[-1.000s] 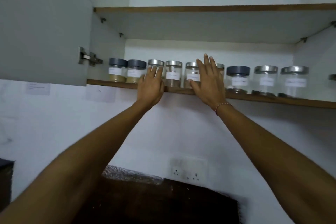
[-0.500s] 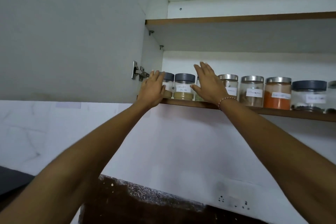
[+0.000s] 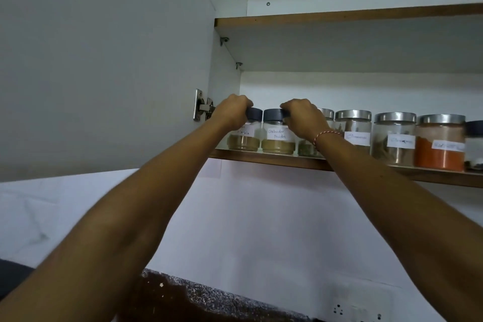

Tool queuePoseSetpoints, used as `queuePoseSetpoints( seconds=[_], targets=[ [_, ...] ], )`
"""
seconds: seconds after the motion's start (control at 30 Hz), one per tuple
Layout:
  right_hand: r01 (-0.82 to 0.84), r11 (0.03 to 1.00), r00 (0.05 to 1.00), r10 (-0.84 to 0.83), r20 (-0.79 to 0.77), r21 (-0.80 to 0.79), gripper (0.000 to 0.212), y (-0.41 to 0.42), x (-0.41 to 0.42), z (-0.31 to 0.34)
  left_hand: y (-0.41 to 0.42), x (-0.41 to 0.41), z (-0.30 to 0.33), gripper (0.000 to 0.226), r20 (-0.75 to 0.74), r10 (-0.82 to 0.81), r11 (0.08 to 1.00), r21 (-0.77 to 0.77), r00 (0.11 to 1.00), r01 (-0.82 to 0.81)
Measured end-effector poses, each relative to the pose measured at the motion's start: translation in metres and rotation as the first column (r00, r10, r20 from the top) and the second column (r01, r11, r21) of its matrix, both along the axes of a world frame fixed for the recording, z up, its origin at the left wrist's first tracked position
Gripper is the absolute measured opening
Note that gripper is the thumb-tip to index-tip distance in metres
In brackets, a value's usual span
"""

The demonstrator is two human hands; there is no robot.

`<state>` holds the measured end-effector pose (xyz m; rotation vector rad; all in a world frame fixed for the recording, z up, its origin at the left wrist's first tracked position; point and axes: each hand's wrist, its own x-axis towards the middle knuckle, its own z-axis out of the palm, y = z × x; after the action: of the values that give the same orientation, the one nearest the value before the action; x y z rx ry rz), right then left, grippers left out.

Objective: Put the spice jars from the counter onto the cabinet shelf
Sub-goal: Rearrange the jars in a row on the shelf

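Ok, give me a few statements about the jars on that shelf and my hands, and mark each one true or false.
1. The left hand grips the dark lid of the leftmost jar. True.
2. The right hand rests on a silver-lidded jar. False: its grip is on the dark lid of the coriander jar.
3. The jar with orange powder has a silver lid. True.
4. The two gripped jars hang in the air above the shelf. False: both stand on it.
5. The cabinet door is shut. False: it stands open at the left.
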<state>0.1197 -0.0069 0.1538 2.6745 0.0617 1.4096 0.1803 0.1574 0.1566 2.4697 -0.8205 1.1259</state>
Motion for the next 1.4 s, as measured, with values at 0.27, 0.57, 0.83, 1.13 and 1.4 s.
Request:
queuePoseSetpoints(
  seconds=[0.27, 0.57, 0.83, 1.13, 1.4],
  targets=[
    [0.041, 0.996, 0.998, -0.045, 0.043, 0.081, 0.023, 0.001, 0.021, 0.013, -0.014, 0.023, 0.022, 0.030, 0.012, 0.072, 0.989, -0.129, 0.997, -0.069],
    [0.064, 0.993, 0.997, -0.060, -0.046, 0.103, 0.023, -0.005, 0.059, 0.016, -0.036, 0.070, 0.026, 0.028, -0.026, 0.100, 0.987, -0.125, 0.995, -0.103],
    [0.086, 0.989, 0.987, -0.069, -0.145, 0.118, 0.024, -0.009, 0.085, 0.026, -0.043, 0.102, 0.028, 0.029, -0.047, 0.074, 0.988, -0.133, 0.996, -0.079],
    [0.146, 0.987, 0.957, -0.125, -0.262, 0.061, 0.032, -0.012, 0.107, 0.024, -0.048, 0.120, 0.030, 0.031, -0.078, 0.067, 0.988, -0.136, 0.995, -0.077],
    [0.172, 0.985, 0.950, -0.167, -0.262, -0.006, 0.035, -0.011, 0.107, 0.021, -0.054, 0.121, 0.025, 0.029, -0.046, 0.076, 0.991, -0.108, 0.996, -0.081]
  ],
)
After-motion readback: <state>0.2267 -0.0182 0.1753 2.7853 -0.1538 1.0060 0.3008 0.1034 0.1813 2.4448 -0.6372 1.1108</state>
